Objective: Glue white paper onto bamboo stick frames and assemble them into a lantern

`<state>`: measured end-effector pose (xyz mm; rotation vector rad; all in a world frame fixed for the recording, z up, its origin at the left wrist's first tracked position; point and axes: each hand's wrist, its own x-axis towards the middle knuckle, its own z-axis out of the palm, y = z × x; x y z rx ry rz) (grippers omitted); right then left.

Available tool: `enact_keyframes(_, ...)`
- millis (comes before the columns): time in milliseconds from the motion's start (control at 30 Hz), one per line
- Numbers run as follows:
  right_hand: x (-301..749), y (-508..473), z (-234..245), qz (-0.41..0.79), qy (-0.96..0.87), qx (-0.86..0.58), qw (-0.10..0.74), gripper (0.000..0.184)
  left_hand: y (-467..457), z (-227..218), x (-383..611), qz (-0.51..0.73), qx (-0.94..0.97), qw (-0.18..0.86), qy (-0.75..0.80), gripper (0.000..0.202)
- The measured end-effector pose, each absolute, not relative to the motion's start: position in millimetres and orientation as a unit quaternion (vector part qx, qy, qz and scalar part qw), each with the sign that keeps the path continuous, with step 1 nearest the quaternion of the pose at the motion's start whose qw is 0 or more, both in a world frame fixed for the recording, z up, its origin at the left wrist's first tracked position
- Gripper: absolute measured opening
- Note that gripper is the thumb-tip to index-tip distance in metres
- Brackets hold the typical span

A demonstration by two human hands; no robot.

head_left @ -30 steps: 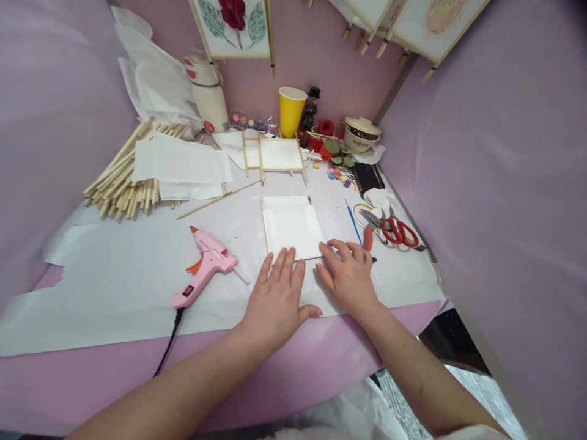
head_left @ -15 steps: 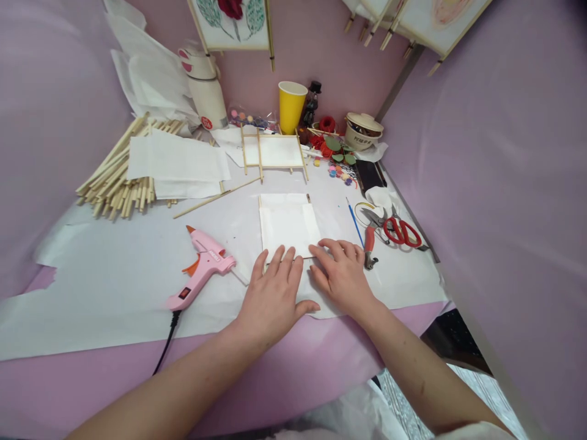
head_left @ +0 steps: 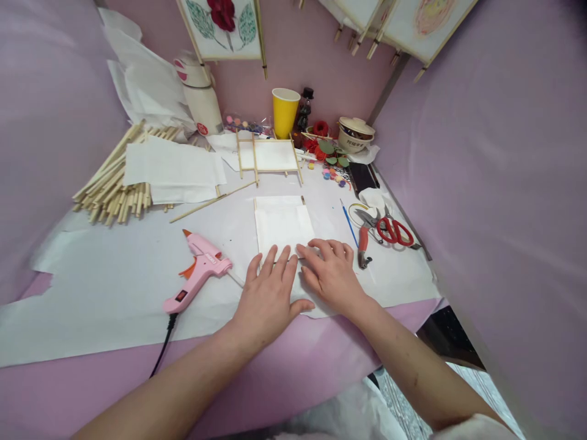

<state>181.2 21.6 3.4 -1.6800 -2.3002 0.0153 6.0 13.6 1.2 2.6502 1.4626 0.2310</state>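
Observation:
My left hand (head_left: 267, 298) and my right hand (head_left: 329, 275) lie flat, side by side, with fingers spread on the near edge of a white paper sheet (head_left: 280, 223). A thin wooden stick shows along the sheet's far edge, and the near part is hidden under my fingers. Neither hand grips anything. To the left of my left hand lies a pink hot glue gun (head_left: 199, 272). Nearest my right hand are red-handled pliers (head_left: 363, 244) and a blue paintbrush (head_left: 349, 225).
White paper covers the pink table. Red scissors (head_left: 394, 232), a bundle of bamboo sticks (head_left: 112, 183), a paper-backed wooden frame (head_left: 268, 156) and a yellow cup (head_left: 285, 111) stand around the sheet. Pink-lilac fabric walls rise at both sides.
My right hand has slid left, closer to my left hand, and no longer covers the pliers. The whole view has drifted slightly, with objects shifting left in the picture.

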Motion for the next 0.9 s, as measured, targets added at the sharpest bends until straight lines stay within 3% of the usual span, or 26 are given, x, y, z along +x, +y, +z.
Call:
enact_keyframes(233, 177, 26, 4, 0.018, -0.803, -0.579, 0.138, 0.033, 16, 5, 3, 0.092, 0.869, 0.068, 0.481, 0.072)
enact_keyframes(700, 177, 32, 4, 0.014, -0.802, -0.578, 0.149, 0.029, 8, 2, 11, 0.093, 0.861, 0.048, 0.498, 0.085)
enact_keyframes(900, 178, 32, 0, 0.013, -0.802, -0.575, 0.161, 0.028, 5, 5, 9, 0.102, 0.846, 0.059, 0.520, 0.076)
